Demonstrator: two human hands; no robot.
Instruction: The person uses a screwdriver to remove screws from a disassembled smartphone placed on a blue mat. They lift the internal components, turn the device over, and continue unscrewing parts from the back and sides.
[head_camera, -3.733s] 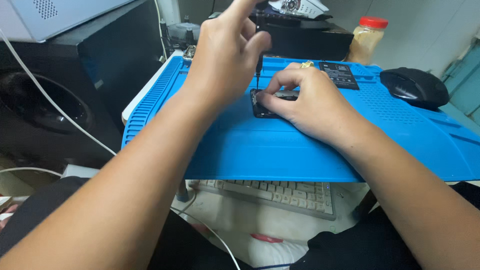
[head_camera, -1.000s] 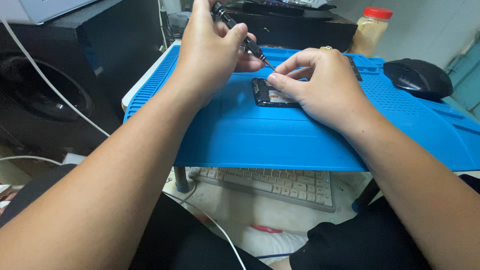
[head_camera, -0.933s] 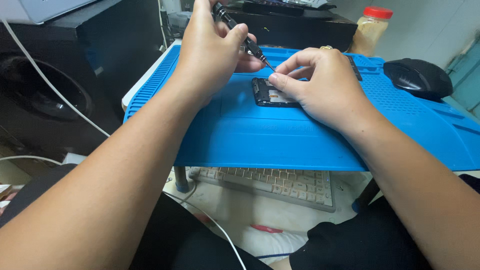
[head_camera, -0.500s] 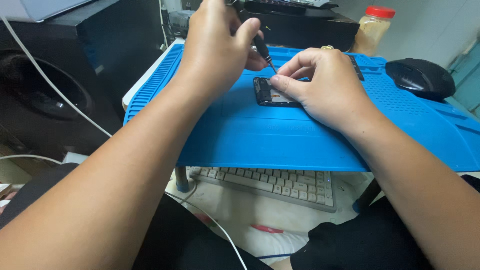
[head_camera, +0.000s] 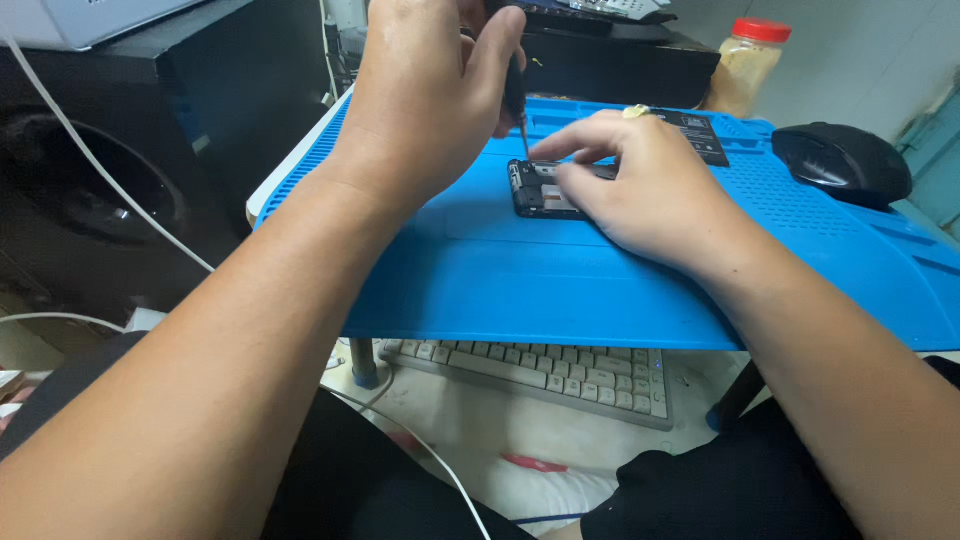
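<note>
My left hand (head_camera: 430, 95) grips a thin dark screwdriver (head_camera: 517, 100) held nearly upright, its tip down on the upper left part of an opened phone (head_camera: 532, 190). The phone lies back-open on a blue work mat (head_camera: 560, 280). My right hand (head_camera: 640, 185) rests flat on the phone, fingers pressing on its top edge and covering most of it.
A black mouse (head_camera: 840, 160) sits at the mat's right, a dark flat part (head_camera: 700, 135) behind my right hand. A red-lidded jar (head_camera: 745, 60) stands at the back. A white keyboard (head_camera: 540, 370) lies under the mat. A black speaker (head_camera: 110, 160) and white cable (head_camera: 100, 170) are at left.
My left hand has swung the screwdriver from a slant to nearly upright and brought its tip down onto the phone. My right hand has stayed on the phone.
</note>
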